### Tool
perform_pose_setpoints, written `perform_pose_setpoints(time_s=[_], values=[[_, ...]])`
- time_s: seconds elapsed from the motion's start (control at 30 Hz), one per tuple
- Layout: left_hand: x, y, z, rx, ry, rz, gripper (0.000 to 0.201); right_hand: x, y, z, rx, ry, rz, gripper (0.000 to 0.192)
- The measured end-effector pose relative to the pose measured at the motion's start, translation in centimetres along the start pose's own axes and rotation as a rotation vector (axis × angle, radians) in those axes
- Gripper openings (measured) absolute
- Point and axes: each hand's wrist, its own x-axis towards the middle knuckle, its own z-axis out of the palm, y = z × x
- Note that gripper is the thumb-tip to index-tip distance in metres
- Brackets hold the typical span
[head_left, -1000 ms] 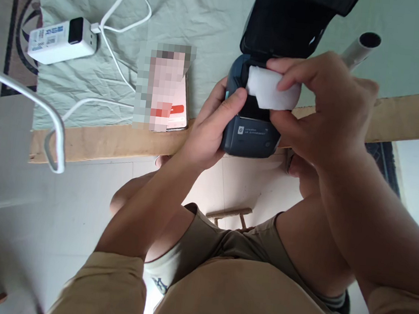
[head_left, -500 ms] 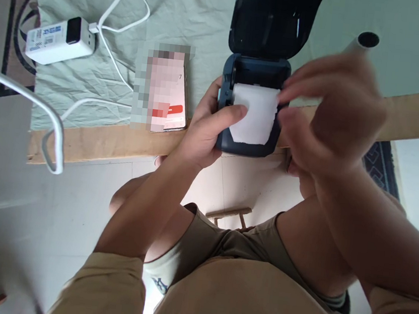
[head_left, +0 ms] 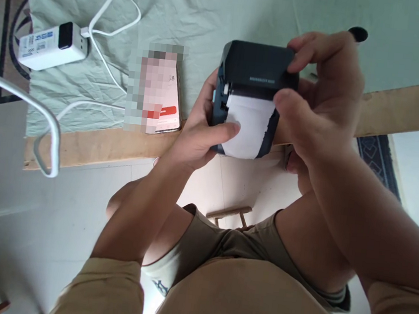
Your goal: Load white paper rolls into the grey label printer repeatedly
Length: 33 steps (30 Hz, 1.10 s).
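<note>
A dark blue portable label printer (head_left: 221,101) is held over the table's front edge. My left hand (head_left: 205,126) wraps its left side, with the thumb pressing on a white paper strip (head_left: 248,126) that runs out over the front. The strip's right edge is ragged. The printer's dark lid (head_left: 258,65) is swung down over the roll space, and a gap on the left shows it is not flush. My right hand (head_left: 319,88) grips the lid's right corner between thumb and fingers. The paper inside is hidden under the lid.
A phone (head_left: 167,97) with a lit, partly blurred screen lies left of the printer. Beyond it sits a white power bank (head_left: 54,46) with a white cable (head_left: 113,34). A dark round opening (head_left: 357,34) shows behind my right hand. A wooden edge (head_left: 102,144) borders the green cloth (head_left: 195,5).
The lid, standing upright before, has swung down over the printer. My right hand has moved from beside the paper onto the lid's corner. My left hand keeps its hold.
</note>
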Motion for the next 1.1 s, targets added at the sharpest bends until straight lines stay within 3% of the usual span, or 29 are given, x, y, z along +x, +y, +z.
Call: perform_pose_setpoints(time_s=[0.1, 0.23, 0.37, 0.43, 0.57, 0.7, 1.1], values=[[0.0, 0.0, 0.1, -0.015, 0.039, -0.023, 0.069, 0.2, -0.1, 0.1, -0.014, 0.065, -0.086, 0.024], [0.0, -0.1, 0.1, -0.020, 0.015, -0.007, 0.072, 0.2, 0.1, 0.4, -0.084, 0.017, -0.044, 0.015], [0.0, 0.0, 0.3, -0.078, -0.052, 0.052, 0.059, -0.2, 0.4, 0.5, -0.079, -0.023, -0.061, 0.012], [-0.1, 0.1, 0.6, -0.122, -0.050, 0.061, 0.044, -0.4, 0.3, 0.6, 0.006, -0.044, -0.039, 0.021], [-0.5, 0.6, 1.3, -0.100, 0.041, 0.020, 0.024, -0.6, -0.1, 0.8, 0.212, -0.159, 0.093, 0.061], [-0.6, 0.7, 1.1, -0.102, 0.007, -0.035, 0.026, -0.4, -0.2, 0.9, 0.212, -0.217, 0.112, 0.063], [-0.5, 0.6, 0.9, -0.037, -0.050, 0.031, 0.022, 0.0, 1.2, 1.0, 0.258, -0.237, 0.050, 0.063]])
